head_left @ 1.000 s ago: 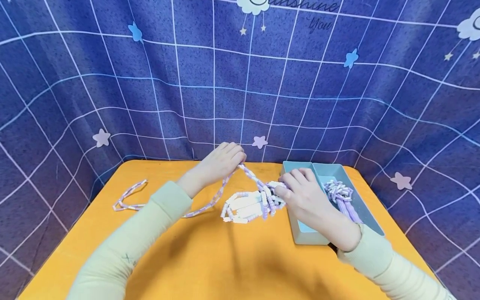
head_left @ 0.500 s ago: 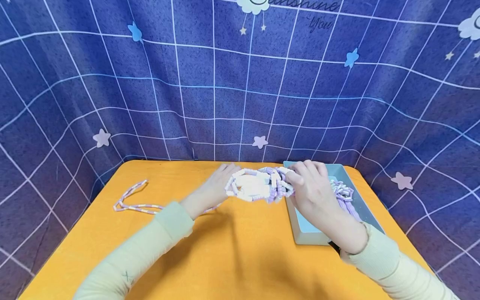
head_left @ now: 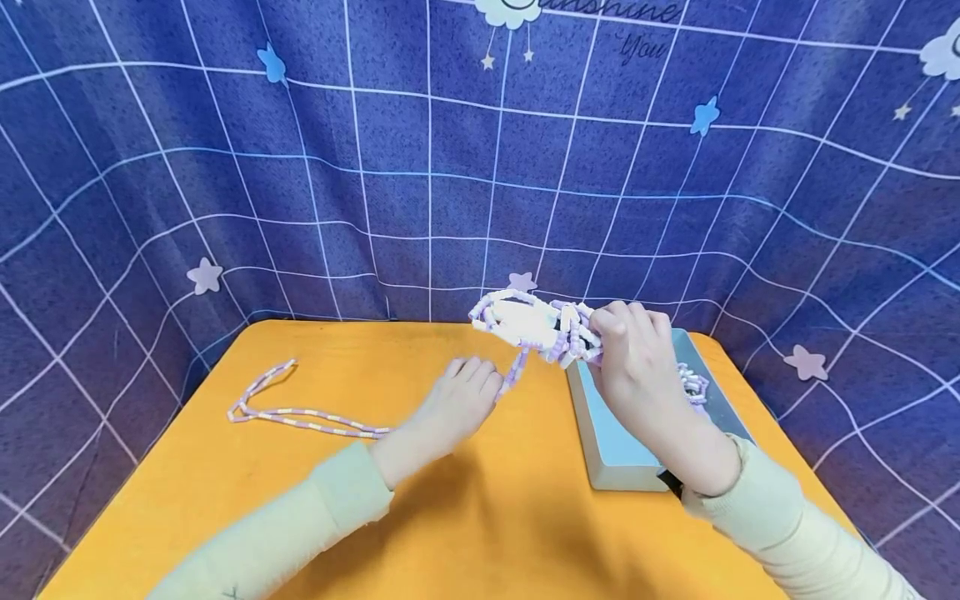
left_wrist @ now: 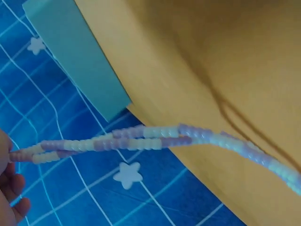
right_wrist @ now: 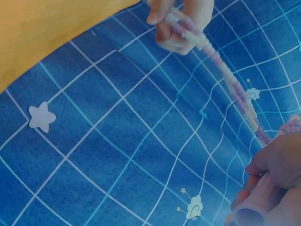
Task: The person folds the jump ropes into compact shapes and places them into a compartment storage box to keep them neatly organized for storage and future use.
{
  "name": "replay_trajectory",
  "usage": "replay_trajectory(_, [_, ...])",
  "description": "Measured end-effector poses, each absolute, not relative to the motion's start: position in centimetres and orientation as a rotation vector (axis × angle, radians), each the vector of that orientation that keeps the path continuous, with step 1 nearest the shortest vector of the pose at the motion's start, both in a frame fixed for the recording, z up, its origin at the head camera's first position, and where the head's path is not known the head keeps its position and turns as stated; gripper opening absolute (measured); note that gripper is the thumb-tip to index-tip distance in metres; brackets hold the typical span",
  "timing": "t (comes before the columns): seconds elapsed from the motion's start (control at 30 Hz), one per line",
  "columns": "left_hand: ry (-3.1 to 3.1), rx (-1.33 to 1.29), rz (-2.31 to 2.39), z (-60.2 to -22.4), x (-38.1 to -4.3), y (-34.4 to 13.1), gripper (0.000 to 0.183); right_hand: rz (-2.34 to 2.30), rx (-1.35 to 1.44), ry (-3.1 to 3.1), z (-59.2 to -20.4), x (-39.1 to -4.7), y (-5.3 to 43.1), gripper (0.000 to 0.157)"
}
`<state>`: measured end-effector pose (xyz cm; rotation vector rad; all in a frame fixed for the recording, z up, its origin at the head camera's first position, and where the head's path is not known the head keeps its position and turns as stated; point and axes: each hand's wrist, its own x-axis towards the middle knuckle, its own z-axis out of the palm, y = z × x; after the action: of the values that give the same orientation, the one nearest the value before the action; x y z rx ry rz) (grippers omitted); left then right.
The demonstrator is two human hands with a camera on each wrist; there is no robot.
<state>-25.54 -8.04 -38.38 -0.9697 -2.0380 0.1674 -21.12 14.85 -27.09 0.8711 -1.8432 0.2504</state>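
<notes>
Rope bundle [head_left: 542, 330] just went higher, right hand [head_left: 636, 358] clamped on it; left hand [head_left: 461, 398] now nearer, gripping the strand [head_left: 513, 373]. Likely mid-wrap.

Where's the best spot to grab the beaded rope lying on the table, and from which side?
I'd pinch both strands of the beaded rope together, from above and slightly left, just short of the left forearm. It is thin and lies flat on the table; there the strands run nearly straight, close together, while the far-left end curves into an open bend.
</notes>
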Motion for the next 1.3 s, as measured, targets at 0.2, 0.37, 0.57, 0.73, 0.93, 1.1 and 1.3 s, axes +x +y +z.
replay_trajectory(0.2, [-2.129, -0.957, 0.290, -38.4, -23.7, -7.3, 0.012, 0.182, 0.784, -1.855, -27.2, -21.9, 15.4, 0.035])
replay_trajectory(0.37, [-2.161, -1.010, 0.322, -38.3, -22.4, -7.2, 0.007, 0.123, 0.715, -1.882, -27.6, -22.8, 15.8, 0.036])
replay_trajectory(0.57, [-2.038, -1.036, 0.301, -38.5, -21.8, -7.0, 0.023, 0.036, 0.651, -1.954, -28.0, -23.7, 16.3, 0.020])
replay_trajectory(0.73, [-2.057, -1.109, 0.315, -37.7, -20.8, -6.7, 0.026, -0.045, 0.603, -1.978, -28.7, -24.7, 16.6, 0.013])
replay_trajectory(0.93, [-1.981, -1.167, 0.349, -36.0, -19.8, -6.3, 0.028, -0.128, 0.572, -1.954, -29.9, -25.6, 16.7, 0.015])
replay_trajectory(1.1, [-1.916, -1.167, 0.341, -33.8, -19.3, -6.2, 0.029, -0.176, 0.576, -1.990, -30.5, -25.9, 16.6, 0.029])
replay_trajectory(1.3, [-1.881, -1.155, 0.330, -31.1, -18.7, -6.4, 0.026, -0.184, 0.606, -1.945, -31.7, -26.4, 16.5, 0.025])
